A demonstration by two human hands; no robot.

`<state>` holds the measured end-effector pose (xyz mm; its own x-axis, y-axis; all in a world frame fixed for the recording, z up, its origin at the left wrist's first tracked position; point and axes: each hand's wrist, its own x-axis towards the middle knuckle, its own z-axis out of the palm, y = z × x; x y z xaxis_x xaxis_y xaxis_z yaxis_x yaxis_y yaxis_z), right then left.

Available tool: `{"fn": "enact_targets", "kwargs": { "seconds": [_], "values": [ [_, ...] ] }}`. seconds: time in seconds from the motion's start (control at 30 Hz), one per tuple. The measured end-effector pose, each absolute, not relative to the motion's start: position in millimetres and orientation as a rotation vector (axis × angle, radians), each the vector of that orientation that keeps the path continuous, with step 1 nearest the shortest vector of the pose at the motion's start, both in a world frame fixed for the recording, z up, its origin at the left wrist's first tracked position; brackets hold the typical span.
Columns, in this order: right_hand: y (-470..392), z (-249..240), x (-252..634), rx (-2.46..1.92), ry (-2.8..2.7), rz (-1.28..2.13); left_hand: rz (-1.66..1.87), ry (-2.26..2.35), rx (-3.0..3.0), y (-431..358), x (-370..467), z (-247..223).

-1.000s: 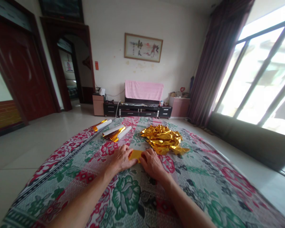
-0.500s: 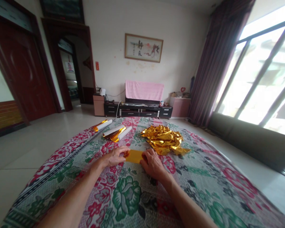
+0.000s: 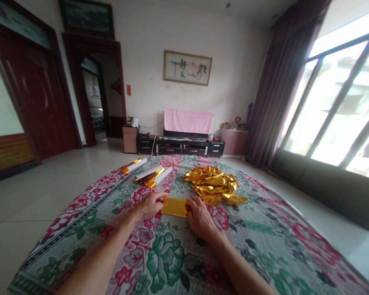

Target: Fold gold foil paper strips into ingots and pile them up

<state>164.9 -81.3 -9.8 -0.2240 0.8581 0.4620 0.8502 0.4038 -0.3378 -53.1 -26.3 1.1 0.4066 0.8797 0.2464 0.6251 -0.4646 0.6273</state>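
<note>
A flat gold strip of foil paper [image 3: 174, 207] stretches between my two hands, just above or on the flowered tablecloth [image 3: 166, 258]. My left hand [image 3: 152, 205] is closed on its left end, fingers pinched together. At the right end, my right hand [image 3: 200, 215] has its fingers bent round the foil. Beyond the right hand lies a heap of folded, shiny gold foil pieces [image 3: 217, 184]. Rolled sheets, white on one side and gold on the other [image 3: 153, 176], rest past my left hand, and another roll [image 3: 135, 164] is farther left.
Past the round table's far edge stands a low black TV cabinet [image 3: 181, 148] with a pink cloth [image 3: 188, 121] over the screen. A doorway [image 3: 95, 102] is at the left. A curtain [image 3: 273, 82] and window are at the right.
The view has tilted up slightly. The gold strip shows a little more of its surface between my hands, which still hold its two ends.
</note>
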Motion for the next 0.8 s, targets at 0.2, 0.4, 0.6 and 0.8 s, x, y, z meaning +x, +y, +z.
{"fn": "enact_targets", "kwargs": {
  "seconds": [0.2, 0.4, 0.6, 0.8],
  "values": [
    [-82.6, -10.0, 165.1, -1.409, -2.063, -0.011, 0.957, 1.209, 2.584, -28.1, -45.0, 0.1],
    [-79.1, -13.6, 166.1, -1.341, -2.091, 0.023, 0.956, 1.048, 2.925, -41.3, -33.7, 15.7],
    [-78.8, -13.0, 166.3, -1.352, -2.069, 0.033, 0.663, 0.975, 2.986, -47.3, -28.5, 21.5],
    [-78.6, -11.1, 166.6, -1.357, -2.081, 0.025, 0.526, 0.936, 2.936, -47.3, -31.2, 18.4]
  ]
}}
